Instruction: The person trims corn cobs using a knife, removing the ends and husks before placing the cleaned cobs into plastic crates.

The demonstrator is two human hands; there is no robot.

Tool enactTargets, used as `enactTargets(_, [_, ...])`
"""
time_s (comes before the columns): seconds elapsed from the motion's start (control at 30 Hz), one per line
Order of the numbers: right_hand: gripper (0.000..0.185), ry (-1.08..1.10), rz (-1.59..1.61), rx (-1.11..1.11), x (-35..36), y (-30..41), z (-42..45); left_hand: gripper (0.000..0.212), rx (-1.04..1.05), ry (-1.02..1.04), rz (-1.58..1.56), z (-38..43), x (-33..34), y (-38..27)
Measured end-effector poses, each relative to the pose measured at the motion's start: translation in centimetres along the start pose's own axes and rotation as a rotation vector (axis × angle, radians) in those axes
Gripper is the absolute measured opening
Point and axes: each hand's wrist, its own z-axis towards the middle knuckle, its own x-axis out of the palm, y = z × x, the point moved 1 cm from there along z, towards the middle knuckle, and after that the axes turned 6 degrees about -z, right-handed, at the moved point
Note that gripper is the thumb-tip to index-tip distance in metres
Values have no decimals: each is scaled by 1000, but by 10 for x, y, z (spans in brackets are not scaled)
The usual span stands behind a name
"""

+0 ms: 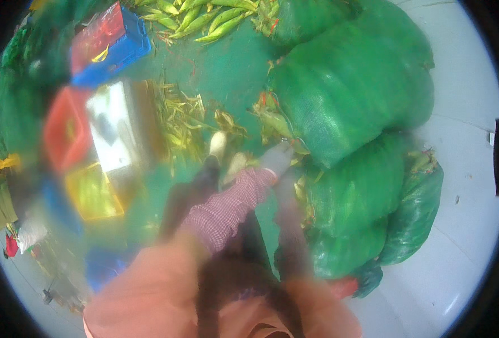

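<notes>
My left hand (277,158), in a pale glove below a checked sleeve, reaches to the mouth of a large green mesh sack (351,88). A small shiny thing shows by its fingertips; what the fingers hold is unclear. My right hand (291,175) is blurred and partly hidden just beside and below the left one, near the lower green mesh sack (355,194). Husked leaves and ears of corn (275,120) poke out at the upper sack's mouth, with red string there. My feet (218,143) stand on the green floor covering left of the hands.
Corn ears in husks (215,21) lie at the top. Loose husks (182,122) are heaped beside a white and brown box (114,126). Red (67,129), yellow (95,192) and blue (114,63) crates stand at left. Another green sack (416,211) leans at right on the pale floor.
</notes>
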Motion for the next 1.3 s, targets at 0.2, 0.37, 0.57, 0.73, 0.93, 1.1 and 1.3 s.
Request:
enactTargets(0.2, [26, 96, 88, 114, -15, -11, -15, 31, -19, -122, -66, -9, -9, -28])
enactTargets(0.37, [27, 241, 120, 254, -10, 4, -50, 31, -284, -36, -539, -17, 0, -74])
enactTargets(0.57, [28, 317, 162, 373, 19, 40, -55, 42, 16, 136, -904, -47, -23, -118])
enactTargets(0.73, [30, 357, -79, 211, 33, 150, -15, 41, 94, 3, -1030, -61, -84, -108])
enactTargets(0.93, [29, -116, 51, -195, 116, 121, 35, 35, -151, -393, -1105, -122, -149, 29])
enactTargets(1.1, [22, -5, -66, -121, 141, 75, 119, 30, -665, -595, -1438, -200, -193, 117])
enactTargets(1.3, [18, 71, 30, -64, 169, 101, 146, 24, -852, -714, -1012, -281, -197, 206])
